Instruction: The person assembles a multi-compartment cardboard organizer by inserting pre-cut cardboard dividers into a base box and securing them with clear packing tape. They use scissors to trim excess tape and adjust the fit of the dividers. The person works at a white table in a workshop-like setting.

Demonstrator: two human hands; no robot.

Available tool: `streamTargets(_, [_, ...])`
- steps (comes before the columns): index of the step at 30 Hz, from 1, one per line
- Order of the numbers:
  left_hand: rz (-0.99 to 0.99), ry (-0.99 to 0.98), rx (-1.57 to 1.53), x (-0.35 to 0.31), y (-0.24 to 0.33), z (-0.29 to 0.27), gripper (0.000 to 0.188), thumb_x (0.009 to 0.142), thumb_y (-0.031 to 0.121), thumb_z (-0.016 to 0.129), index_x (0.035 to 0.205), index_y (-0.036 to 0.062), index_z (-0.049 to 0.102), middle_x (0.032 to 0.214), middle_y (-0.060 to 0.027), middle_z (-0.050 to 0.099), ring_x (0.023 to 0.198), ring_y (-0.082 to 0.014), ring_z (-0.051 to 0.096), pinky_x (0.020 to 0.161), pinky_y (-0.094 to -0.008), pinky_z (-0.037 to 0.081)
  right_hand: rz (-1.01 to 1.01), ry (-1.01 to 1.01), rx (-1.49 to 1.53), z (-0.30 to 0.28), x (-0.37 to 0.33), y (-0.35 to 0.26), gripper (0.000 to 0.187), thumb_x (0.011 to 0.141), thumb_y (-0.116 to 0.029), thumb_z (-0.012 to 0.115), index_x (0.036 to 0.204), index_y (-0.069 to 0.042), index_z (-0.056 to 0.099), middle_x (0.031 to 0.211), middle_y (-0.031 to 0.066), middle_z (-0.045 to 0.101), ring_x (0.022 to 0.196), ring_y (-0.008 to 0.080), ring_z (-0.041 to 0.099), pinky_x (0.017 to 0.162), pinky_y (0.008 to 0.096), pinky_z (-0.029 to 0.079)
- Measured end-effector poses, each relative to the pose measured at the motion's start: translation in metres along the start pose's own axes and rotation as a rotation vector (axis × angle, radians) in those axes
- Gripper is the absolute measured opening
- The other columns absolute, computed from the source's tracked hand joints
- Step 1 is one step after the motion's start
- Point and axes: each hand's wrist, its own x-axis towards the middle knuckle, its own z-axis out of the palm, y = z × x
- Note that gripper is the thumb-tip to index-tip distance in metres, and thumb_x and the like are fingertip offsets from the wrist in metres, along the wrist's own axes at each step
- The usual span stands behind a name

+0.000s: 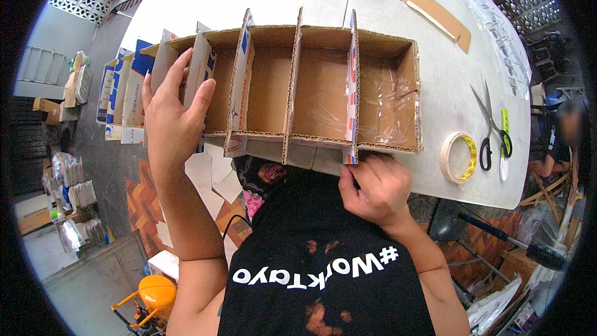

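A long, shallow cardboard box (317,140) lies across the near side of the white table, its open top facing up. Upright cardboard dividers (292,81) cross it and stick out past both long walls. My left hand (171,109) reaches over the left part, thumb on one side of a divider (198,65) and fingers on the other. Curled at the near right edge, my right hand (379,186) pinches the projecting end of the rightmost divider (352,99). Part of its fingers is hidden under the box edge. Clear tape (388,96) glints inside the right-end compartment.
On the table (385,56), right of the box, are a tape roll (457,157), scissors (490,124) and a green-and-white cutter (504,127). A folded cardboard strip (433,17) lies farther back. Another person (563,130) is at the right rim. An orange tank (157,291) stands lower left.
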Motion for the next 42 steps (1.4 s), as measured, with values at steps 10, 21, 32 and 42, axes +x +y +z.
streamTargets(10, [-0.005, 0.009, -0.019, 0.0, -0.003, 0.0, 0.054, 0.092, 0.037, 0.063, 0.137, 0.0095, 0.056, 0.105, -0.0183, 0.073, 0.108, -0.0293, 0.068, 0.121, -0.048, 0.015, -0.007, -0.015, -0.006, 0.0, 0.0, 0.0, 0.01, 0.072, -0.009, 0.075, 0.071, -0.008, 0.065, 0.066, 0.0079, 0.058, 0.056, 0.0283, 0.057, 0.053, 0.0383, 0.045])
streamTargets(21, [0.005, 0.011, -0.004, 0.0, 0.001, 0.0, 0.052, 0.091, 0.034, 0.065, 0.135, 0.0076, 0.058, 0.101, -0.0157, 0.073, 0.101, -0.0275, 0.069, 0.121, -0.0478, 0.015, -0.017, 0.009, 0.003, 0.001, 0.0, 0.001, 0.011, 0.071, -0.009, 0.076, 0.073, -0.008, 0.065, 0.065, 0.0079, 0.058, 0.056, 0.0283, 0.058, 0.054, 0.0382, 0.046])
streamTargets(32, [-0.01, 0.029, -0.047, 0.081, -0.013, -0.02, 0.032, 0.092, 0.026, 0.066, 0.111, 0.0, 0.073, 0.094, -0.0201, 0.074, 0.086, -0.0262, 0.072, 0.082, -0.0349, 0.055, -0.014, 0.013, -0.021, 0.0, 0.002, 0.0, 0.012, 0.071, -0.009, 0.076, 0.071, -0.009, 0.064, 0.064, 0.0073, 0.057, 0.054, 0.0277, 0.057, 0.052, 0.0385, 0.045])
streamTargets(42, [-0.164, -0.433, 0.099, 0.145, -0.021, -0.016, 0.035, 0.085, 0.034, 0.076, 0.096, 0.0004, 0.077, 0.078, -0.0122, 0.073, 0.069, -0.0203, 0.068, 0.07, -0.0358, 0.054, -0.013, -0.037, 0.017, -0.003, 0.004, 0.001, 0.011, 0.069, -0.009, 0.076, 0.072, -0.008, 0.066, 0.064, 0.0069, 0.057, 0.055, 0.0271, 0.057, 0.052, 0.0376, 0.045])
